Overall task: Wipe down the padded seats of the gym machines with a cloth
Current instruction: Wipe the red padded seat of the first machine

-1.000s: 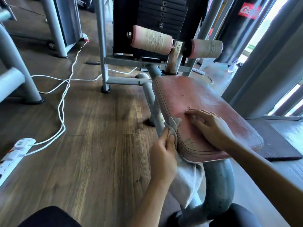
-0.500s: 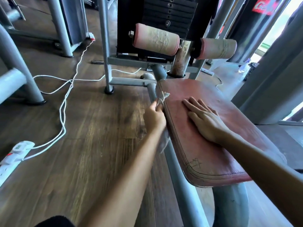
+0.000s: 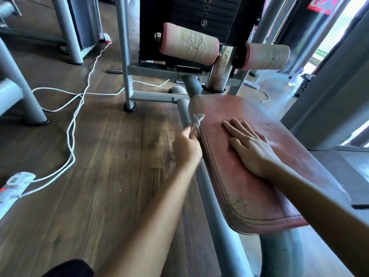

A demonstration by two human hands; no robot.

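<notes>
A worn red padded seat point(image 3: 259, 176) on a grey tube frame fills the right half of the head view. My left hand point(image 3: 186, 145) grips a bunched grey cloth point(image 3: 197, 121) and presses it against the seat's left side edge, towards the far end. Only the cloth's top tuft shows above my fingers. My right hand point(image 3: 249, 144) lies flat, palm down with fingers apart, on top of the seat and holds nothing.
Two cracked pink roller pads point(image 3: 189, 46) and a black weight stack point(image 3: 201, 15) stand beyond the seat. White cables point(image 3: 73, 124) loop over the wooden floor to a power strip point(image 3: 14, 184) at the left. Grey machine legs point(image 3: 22, 92) stand at far left; a dark mat point(image 3: 357, 176) lies right.
My left hand has slid the cloth from the seat's near left corner forward along the side edge. My right hand moved forward on the seat top and flattened out.
</notes>
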